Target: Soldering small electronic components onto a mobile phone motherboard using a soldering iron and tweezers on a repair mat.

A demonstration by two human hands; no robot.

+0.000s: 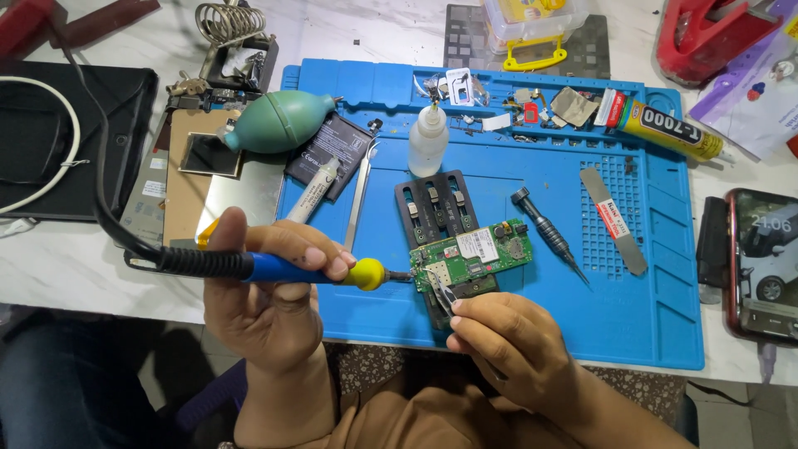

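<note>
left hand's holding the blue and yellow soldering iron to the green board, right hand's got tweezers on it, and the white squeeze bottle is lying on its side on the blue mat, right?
Not quite: the white squeeze bottle stands upright on the blue mat, as the head view shows. The rest holds: left hand, soldering iron, green board, right hand, tweezers.

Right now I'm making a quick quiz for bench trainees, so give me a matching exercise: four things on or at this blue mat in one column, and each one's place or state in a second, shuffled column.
Things:
1. soldering iron
2. green circuit board
3. screwdriver
4. green air blower

Places or states:
A. lying loose on the blue mat, right of the board
B. held in the left hand, tip at the board's left edge
C. resting at the mat's top left corner
D. clamped on the black holder, with the right hand bringing tweezers to it

Pairs: 1-B, 2-D, 3-A, 4-C
</note>
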